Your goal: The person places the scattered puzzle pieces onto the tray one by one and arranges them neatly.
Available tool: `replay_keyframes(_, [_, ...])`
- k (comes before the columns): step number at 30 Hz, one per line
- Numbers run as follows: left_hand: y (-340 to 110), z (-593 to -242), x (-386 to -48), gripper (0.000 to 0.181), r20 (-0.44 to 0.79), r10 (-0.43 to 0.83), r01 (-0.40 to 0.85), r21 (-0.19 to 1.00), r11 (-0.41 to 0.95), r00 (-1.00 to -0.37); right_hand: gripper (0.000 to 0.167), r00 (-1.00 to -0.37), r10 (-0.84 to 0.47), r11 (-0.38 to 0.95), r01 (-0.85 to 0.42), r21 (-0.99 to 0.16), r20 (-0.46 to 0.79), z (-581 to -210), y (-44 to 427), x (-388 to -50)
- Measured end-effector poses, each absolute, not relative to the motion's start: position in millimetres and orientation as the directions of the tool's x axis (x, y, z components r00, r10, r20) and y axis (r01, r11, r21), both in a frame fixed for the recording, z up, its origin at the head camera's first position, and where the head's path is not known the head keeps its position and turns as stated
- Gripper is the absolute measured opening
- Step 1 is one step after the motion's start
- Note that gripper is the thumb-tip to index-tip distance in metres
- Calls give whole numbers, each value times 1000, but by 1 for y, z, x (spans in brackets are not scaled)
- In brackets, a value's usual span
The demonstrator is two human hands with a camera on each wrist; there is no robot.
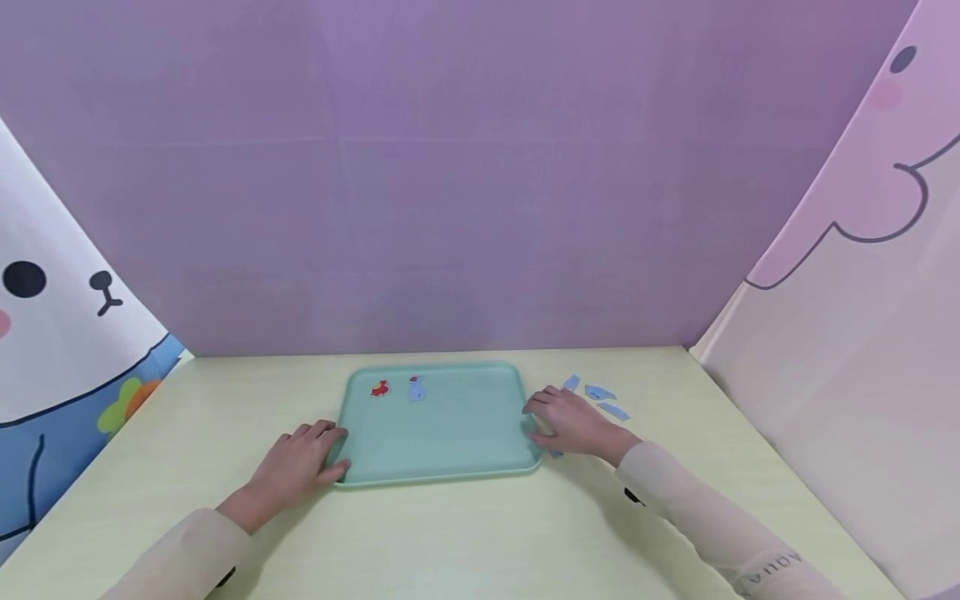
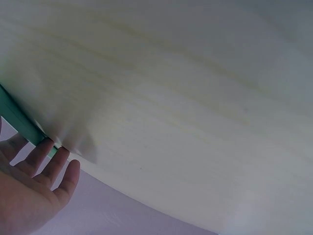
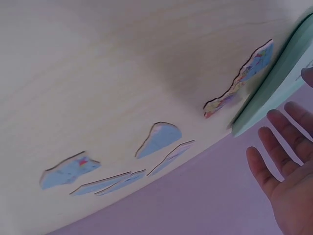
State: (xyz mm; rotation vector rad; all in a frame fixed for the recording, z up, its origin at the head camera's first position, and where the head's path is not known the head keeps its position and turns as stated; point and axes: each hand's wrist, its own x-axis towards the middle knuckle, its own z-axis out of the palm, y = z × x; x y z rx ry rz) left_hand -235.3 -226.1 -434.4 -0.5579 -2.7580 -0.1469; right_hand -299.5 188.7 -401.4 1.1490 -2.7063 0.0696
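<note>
A pale green tray (image 1: 450,437) lies on the table. My left hand (image 1: 296,467) is at its left edge; the left wrist view shows relaxed fingertips touching the tray's green side (image 2: 20,119). Over at the right edge is my right hand (image 1: 573,423), its fingers loosely extended in the right wrist view and nothing gripped. Near the tray's far left corner lie a small red piece (image 1: 380,388) and a light-blue piece (image 1: 417,388). Several flat blue jigsaw-like pieces are on the table right of the tray, including a long colourful one (image 3: 239,81) beside its rim.
The light wood-patterned table (image 1: 442,542) ends at a purple backdrop (image 1: 450,208). Side panels with cartoon prints stand left (image 1: 67,350) and right (image 1: 840,350). Loose blue pieces (image 1: 600,392) lie beyond my right hand.
</note>
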Motion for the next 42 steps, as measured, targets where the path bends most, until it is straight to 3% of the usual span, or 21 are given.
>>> replay_keyframes(8, [-226, -433, -234, 44, 326, 353, 386, 42, 921, -877, 32, -668, -691, 701, -712, 34, 276, -406, 205, -290])
replay_keyframes(19, [-226, -431, -233, 41, 325, 360, 394, 43, 918, -875, 40, -769, -592, 795, -606, 19, 242, -412, 219, -280])
replay_keyframes(42, [-226, -431, -233, 42, 317, 351, 384, 45, 922, -881, 47, -802, -551, 829, -557, 47, 230, -425, 221, -276])
